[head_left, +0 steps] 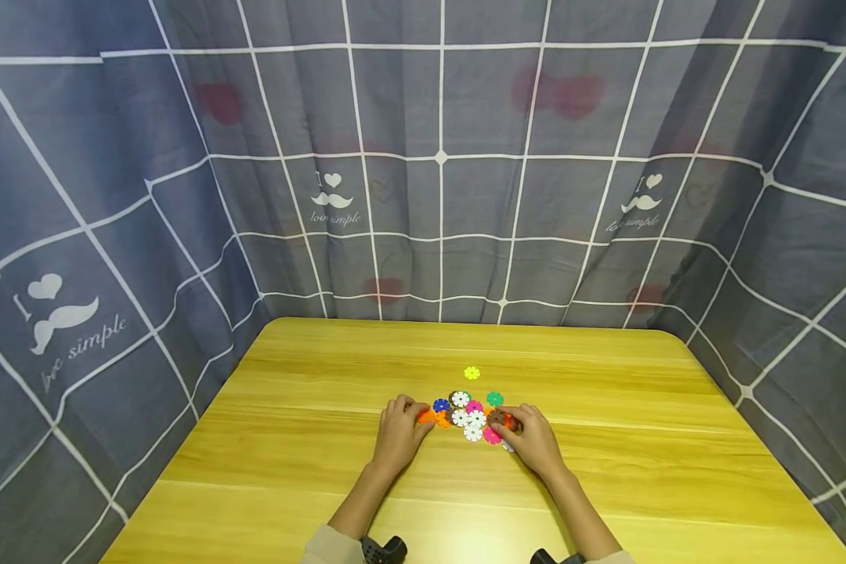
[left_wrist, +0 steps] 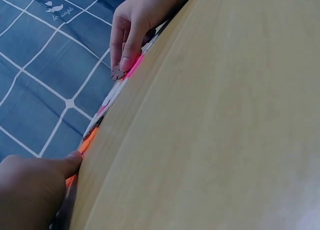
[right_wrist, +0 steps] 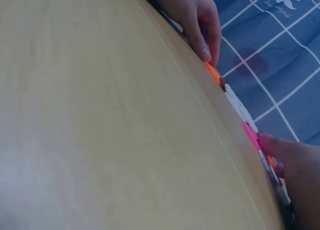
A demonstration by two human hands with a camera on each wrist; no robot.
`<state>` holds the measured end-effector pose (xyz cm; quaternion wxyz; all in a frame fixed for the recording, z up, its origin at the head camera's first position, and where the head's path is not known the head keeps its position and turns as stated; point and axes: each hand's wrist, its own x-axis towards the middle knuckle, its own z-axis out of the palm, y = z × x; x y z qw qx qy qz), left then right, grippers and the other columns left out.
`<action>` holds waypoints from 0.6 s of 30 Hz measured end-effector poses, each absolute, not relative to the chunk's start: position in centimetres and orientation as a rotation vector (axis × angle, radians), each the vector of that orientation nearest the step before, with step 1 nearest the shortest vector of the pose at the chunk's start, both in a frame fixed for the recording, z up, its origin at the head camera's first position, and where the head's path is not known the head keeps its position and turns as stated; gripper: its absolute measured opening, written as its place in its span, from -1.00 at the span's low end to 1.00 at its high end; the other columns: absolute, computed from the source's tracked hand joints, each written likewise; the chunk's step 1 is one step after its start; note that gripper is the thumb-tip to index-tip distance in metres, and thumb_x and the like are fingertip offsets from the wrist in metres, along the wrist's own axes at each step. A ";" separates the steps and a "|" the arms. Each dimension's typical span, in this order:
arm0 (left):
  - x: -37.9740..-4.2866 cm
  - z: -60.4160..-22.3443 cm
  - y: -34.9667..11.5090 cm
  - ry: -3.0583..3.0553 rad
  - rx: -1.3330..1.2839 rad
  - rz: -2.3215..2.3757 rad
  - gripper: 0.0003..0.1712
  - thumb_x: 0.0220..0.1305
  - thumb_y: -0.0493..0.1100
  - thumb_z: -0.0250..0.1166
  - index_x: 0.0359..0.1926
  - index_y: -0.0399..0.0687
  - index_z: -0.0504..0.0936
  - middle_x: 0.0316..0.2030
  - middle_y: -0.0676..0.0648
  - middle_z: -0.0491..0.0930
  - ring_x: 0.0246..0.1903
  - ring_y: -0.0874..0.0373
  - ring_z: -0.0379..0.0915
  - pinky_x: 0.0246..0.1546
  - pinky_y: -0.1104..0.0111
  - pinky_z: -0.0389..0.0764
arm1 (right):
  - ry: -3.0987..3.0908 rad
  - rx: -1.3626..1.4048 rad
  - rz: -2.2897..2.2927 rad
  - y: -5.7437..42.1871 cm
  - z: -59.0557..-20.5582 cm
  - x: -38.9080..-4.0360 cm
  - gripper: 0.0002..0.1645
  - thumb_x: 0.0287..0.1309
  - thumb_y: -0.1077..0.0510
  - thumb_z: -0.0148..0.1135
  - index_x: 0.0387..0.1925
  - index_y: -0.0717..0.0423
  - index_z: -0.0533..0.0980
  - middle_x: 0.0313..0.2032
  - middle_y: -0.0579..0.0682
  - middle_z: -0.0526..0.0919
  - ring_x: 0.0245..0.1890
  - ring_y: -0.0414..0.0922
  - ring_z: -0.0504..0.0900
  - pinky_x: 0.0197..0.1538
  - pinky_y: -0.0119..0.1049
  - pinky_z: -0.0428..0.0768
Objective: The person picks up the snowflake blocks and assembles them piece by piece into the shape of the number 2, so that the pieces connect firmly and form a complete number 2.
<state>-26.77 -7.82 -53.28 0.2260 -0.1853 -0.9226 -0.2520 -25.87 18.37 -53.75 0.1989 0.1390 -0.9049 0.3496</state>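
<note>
A small pile of notched plastic flower-shaped building discs lies on the table between both hands. My left hand [head_left: 398, 435] is at the pile's left edge, holding an orange disc [head_left: 426, 417] between thumb and fingers. On the other side, my right hand [head_left: 534, 440] pinches a brown disc [left_wrist: 117, 72], which stands tilted up at the fingertips in the left wrist view. White discs [head_left: 473, 432] overlap in the middle, with a pink disc [head_left: 492, 435] beside them. A blue disc [head_left: 441, 405] and a green disc [head_left: 494, 399] lie at the far side. The right fingers partly hide some pieces.
A yellow disc [head_left: 471, 373] lies by itself beyond the pile. The wooden table [head_left: 310, 439] reaches toward a grey-blue checked curtain [head_left: 402, 196], which hangs behind it and along both sides. Black wrist devices [head_left: 384, 551] are strapped near the sleeves.
</note>
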 end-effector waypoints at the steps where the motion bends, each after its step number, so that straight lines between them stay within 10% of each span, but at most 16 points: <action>1: -26.7 -53.3 -7.8 -2.547 -0.494 -0.748 -0.65 0.07 0.01 0.36 -0.16 -0.09 0.65 -0.22 -0.06 0.44 -0.24 0.07 0.30 -0.24 0.25 0.35 | -2.524 0.391 0.981 18.4 -53.8 -25.9 -0.59 -0.08 0.00 0.43 -0.17 0.09 0.64 -0.60 -0.24 0.30 -0.54 -0.24 0.20 -0.53 -0.42 0.22; 18: -27.2 -53.5 -8.0 -2.326 -0.515 -1.262 -0.78 -0.01 -0.29 0.41 -0.27 -0.16 0.61 -0.50 0.04 0.56 -0.55 0.32 0.40 -0.54 0.49 0.49 | -2.311 0.283 1.345 18.1 -53.7 -25.8 -0.90 0.06 0.08 0.32 -0.42 0.01 0.60 -0.54 -0.18 0.54 -0.57 -0.21 0.39 -0.54 -0.41 0.40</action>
